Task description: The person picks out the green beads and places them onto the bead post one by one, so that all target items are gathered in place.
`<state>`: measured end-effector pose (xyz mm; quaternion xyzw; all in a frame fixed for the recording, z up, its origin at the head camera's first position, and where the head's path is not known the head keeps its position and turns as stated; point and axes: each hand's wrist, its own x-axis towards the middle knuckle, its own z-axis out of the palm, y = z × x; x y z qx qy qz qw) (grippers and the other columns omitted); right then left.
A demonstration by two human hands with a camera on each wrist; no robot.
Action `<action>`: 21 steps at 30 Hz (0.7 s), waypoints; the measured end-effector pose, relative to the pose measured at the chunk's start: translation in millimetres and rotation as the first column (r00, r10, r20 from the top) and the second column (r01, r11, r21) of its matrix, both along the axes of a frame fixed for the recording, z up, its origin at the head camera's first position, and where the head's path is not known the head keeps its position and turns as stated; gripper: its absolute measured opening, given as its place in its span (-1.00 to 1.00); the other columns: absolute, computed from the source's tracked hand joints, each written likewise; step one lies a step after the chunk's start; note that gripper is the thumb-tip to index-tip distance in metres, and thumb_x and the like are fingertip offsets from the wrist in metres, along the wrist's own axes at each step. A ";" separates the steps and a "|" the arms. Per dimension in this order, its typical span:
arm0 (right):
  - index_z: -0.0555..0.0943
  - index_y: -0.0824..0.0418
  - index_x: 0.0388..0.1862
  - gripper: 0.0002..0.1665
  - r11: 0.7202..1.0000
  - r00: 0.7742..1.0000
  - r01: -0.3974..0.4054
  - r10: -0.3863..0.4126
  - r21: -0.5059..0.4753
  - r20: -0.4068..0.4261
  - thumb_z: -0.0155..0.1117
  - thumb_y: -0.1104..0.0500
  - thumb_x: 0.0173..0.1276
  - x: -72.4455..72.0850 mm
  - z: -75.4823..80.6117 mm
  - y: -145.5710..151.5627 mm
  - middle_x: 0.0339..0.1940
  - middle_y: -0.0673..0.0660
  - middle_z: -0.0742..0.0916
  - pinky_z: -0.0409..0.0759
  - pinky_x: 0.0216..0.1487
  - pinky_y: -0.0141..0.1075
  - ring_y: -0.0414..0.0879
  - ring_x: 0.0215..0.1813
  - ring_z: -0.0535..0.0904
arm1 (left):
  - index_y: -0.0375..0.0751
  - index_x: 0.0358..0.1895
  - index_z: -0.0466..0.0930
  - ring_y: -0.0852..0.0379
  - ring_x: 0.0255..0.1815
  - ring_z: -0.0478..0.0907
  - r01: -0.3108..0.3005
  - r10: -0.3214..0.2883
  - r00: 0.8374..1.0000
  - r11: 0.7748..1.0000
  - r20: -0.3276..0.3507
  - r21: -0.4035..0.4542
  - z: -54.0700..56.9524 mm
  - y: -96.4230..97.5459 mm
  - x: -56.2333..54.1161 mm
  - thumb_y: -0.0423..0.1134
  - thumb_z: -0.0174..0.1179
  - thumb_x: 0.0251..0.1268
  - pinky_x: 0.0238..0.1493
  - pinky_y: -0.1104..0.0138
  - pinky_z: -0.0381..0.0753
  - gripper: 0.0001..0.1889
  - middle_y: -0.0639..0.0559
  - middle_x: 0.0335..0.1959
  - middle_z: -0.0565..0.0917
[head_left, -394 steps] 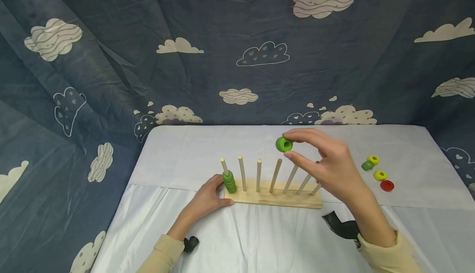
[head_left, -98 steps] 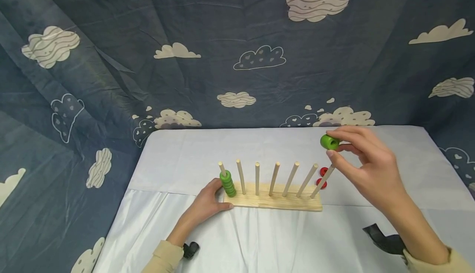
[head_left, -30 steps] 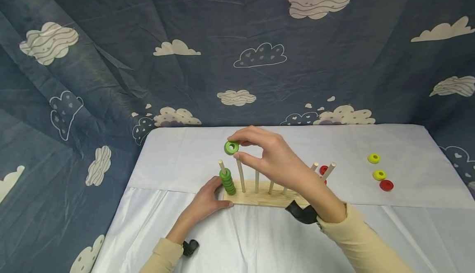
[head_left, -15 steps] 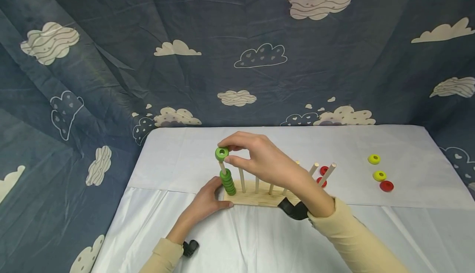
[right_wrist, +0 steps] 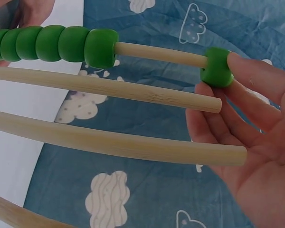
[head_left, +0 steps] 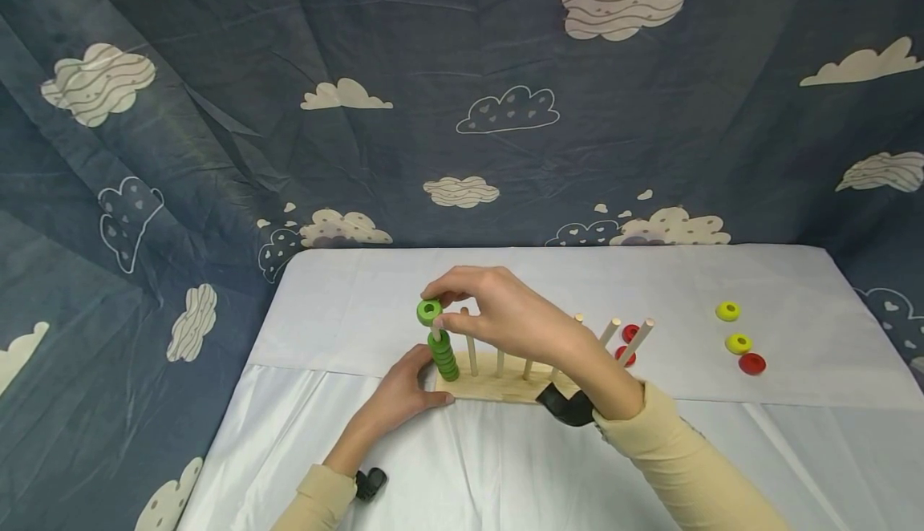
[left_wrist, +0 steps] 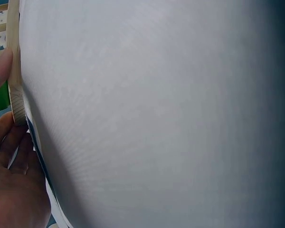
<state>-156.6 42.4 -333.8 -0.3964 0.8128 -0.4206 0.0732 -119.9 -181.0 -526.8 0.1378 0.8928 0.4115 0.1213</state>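
A wooden peg rack (head_left: 498,387) stands on the white-covered table, with a row of several upright pegs. Its leftmost peg carries a stack of several green beads (head_left: 443,356). My right hand (head_left: 516,314) pinches another green bead (head_left: 429,312) between thumb and fingers at the top of that same peg. From the right wrist view, this bead (right_wrist: 217,67) sits at the peg's tip, with bare peg between it and the stack. My left hand (head_left: 399,391) grips the rack's left end, thumb along the front edge; part of the base shows in the left wrist view.
On the table's right side lie two yellow beads (head_left: 727,311) and a red bead (head_left: 752,364). Two more red beads (head_left: 626,355) are behind the rack's right end. A dark cloud-print cloth (head_left: 433,98) hangs behind the table.
The green bead beside the yellow ones has left the table. My right hand has carried a bead leftward and down onto the leftmost peg's tip. My left hand has stayed put.
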 end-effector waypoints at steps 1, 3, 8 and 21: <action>0.65 0.12 0.08 -0.65 1.000 1.000 -0.001 0.001 0.006 0.001 0.41 0.23 0.31 0.0 0.0 -0.2 -0.07 -0.16 0.69 0.56 0.07 -0.32 -0.34 -0.02 0.59 | 0.05 0.35 0.41 0.14 0.37 0.31 0.000 0.000 1.000 1.000 -0.001 0.000 0.1 0.0 0.1 -0.07 0.50 0.05 0.40 0.10 0.25 -0.26 0.20 0.21 0.48; 0.65 0.12 0.07 -0.65 1.000 1.000 -0.003 0.003 0.018 0.005 0.41 0.24 0.30 0.0 -0.6 -0.6 -0.08 -0.15 0.69 0.57 0.06 -0.33 -0.34 -0.02 0.59 | 0.05 0.35 0.41 0.14 0.36 0.32 0.001 -0.001 1.000 1.000 -0.004 0.000 0.1 -0.2 0.1 -0.08 0.50 0.04 0.40 0.10 0.25 -0.26 0.20 0.21 0.48; 0.65 0.15 0.06 -0.65 0.999 1.000 -0.010 0.009 0.045 0.017 0.42 0.25 0.29 -0.7 -2.4 -1.8 -0.08 -0.13 0.69 0.57 0.05 -0.34 -0.30 -0.03 0.60 | 0.04 0.36 0.41 0.14 0.35 0.33 0.005 -0.005 1.000 1.000 -0.007 0.002 -0.8 -0.3 -0.2 -0.08 0.50 0.05 0.39 0.10 0.26 -0.25 0.19 0.20 0.48; 0.63 0.13 0.13 -0.63 0.996 1.000 0.030 -0.029 0.080 -0.008 0.37 0.22 0.34 0.6 -2.4 0.4 0.03 -0.08 0.68 0.56 0.10 -0.29 -0.21 0.06 0.60 | 0.02 0.33 0.43 0.14 0.36 0.32 0.000 0.000 1.000 1.000 -0.011 0.017 -1.0 -0.5 -0.4 -0.08 0.50 0.03 0.39 0.11 0.26 -0.27 0.19 0.22 0.47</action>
